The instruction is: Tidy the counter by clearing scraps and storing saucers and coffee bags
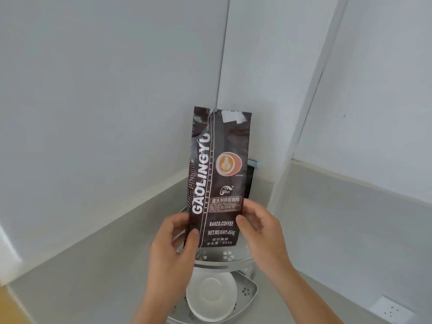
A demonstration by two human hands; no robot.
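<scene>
A tall dark brown coffee bag [218, 176] with white lettering stands upright in the middle of the view, over the upper tier of a white corner rack [249, 292]. My left hand [173, 256] grips its lower left edge, and my right hand [261, 232] grips its lower right edge. Behind the bag, another dark bag [251, 176] with a light blue clip peeks out on the right. A white saucer [211, 298] lies on the rack's lower tier, below my hands.
White walls meet in the corner behind the rack, with a grey backsplash band [339, 218] below them. A white wall socket [392, 311] sits at the lower right. A strip of wooden surface [9, 307] shows at the lower left.
</scene>
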